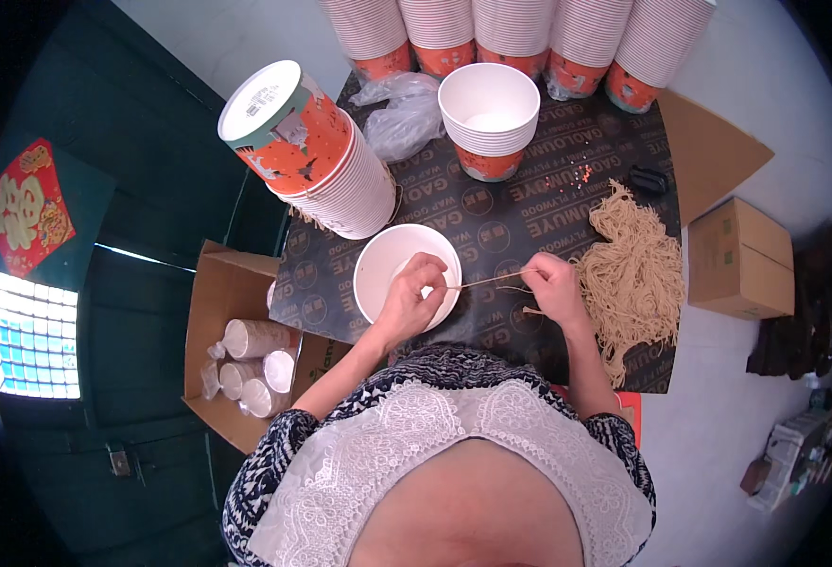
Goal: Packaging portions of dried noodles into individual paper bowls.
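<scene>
A thin beige string (490, 278) runs taut between my two hands, over the near edge of the table. My left hand (408, 300) pinches one end, above the mouth of a white paper bucket (372, 268). To its right, my right hand (554, 291) is closed on the other part of the string. A short loose tail hangs by my right fingers. Beside that hand lies a large tangled pile of beige strings (635, 279). The bucket's inside is partly hidden by my left hand.
A tall upside-down stack of orange-printed buckets (307, 156) leans at the left. A shorter upright stack (489, 104) stands mid-table, near a clear plastic bag (405, 118). Several tall stacks line the back. An open carton (217, 312) holds wrapped buckets. A black object (648, 180) sits far right.
</scene>
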The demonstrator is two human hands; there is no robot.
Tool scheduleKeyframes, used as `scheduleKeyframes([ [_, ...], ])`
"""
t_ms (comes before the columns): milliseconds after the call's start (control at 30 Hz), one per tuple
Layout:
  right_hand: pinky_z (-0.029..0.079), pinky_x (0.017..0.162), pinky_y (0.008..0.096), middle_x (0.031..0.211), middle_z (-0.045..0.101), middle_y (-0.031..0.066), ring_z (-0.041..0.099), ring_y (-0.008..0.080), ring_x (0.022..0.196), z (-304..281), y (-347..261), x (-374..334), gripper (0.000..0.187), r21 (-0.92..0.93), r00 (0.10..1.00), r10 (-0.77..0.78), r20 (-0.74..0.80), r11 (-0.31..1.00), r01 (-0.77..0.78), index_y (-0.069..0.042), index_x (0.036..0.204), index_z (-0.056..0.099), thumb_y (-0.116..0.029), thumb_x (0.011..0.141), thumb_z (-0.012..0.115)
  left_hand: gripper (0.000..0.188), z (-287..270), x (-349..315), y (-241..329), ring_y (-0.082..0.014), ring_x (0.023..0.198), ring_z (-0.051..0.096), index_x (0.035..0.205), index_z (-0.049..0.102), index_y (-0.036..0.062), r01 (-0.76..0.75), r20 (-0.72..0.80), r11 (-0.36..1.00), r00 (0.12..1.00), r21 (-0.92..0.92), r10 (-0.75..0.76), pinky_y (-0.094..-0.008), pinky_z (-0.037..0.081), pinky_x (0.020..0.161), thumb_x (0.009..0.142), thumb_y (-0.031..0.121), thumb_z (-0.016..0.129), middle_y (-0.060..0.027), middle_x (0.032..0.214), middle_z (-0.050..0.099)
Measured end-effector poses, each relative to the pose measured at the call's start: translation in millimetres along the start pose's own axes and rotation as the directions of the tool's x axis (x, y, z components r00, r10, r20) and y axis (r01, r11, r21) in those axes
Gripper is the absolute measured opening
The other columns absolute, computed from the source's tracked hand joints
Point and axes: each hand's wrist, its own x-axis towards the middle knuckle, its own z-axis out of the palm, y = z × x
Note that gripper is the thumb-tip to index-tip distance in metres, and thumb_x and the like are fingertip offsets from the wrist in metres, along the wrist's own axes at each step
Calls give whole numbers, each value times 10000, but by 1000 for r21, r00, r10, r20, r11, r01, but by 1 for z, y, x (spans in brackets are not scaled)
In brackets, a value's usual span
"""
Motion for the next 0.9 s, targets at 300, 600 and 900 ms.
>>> scheduleKeyframes([
  [300, 200, 375, 231, 497, 397, -43, 304, 46, 404, -16, 15, -1, 200, 614, 798, 562, 215, 558, -558, -50, 579, 505, -59, 765, 577, 82, -5, -1, -10, -174, 883, 555, 717, 541, 7, 60, -28, 998, 998, -20, -60, -283, 440, 748, 770, -24, 595, -94, 1012, 586],
  [600, 199, 363, 196, 567, 382, -56, 292, 10, 428, -12, 16, 16, 135, 781, 852, 517, 82, 497, -377, -60, 695, 539, -66, 829, 534, 86, -29, -1, -9, -220, 773, 598, 883, 600, -26, 90, 57, 991, 994, 101, -96, -316, 483, 666, 849, -23, 521, -134, 891, 598],
  [900, 238, 399, 166, 607, 368, -76, 297, 7, 476, -28, -4, 18, 154, 814, 896, 361, 259, 418, -404, -27, 824, 572, -130, 930, 527, 484, -108, -2, 2, -400, 1270, 402, 1042, 642, 60, -208, 199, 654, 976, 727, 90, -434, 403, 1024, 633, -161, 505, -105, 1361, 501],
])
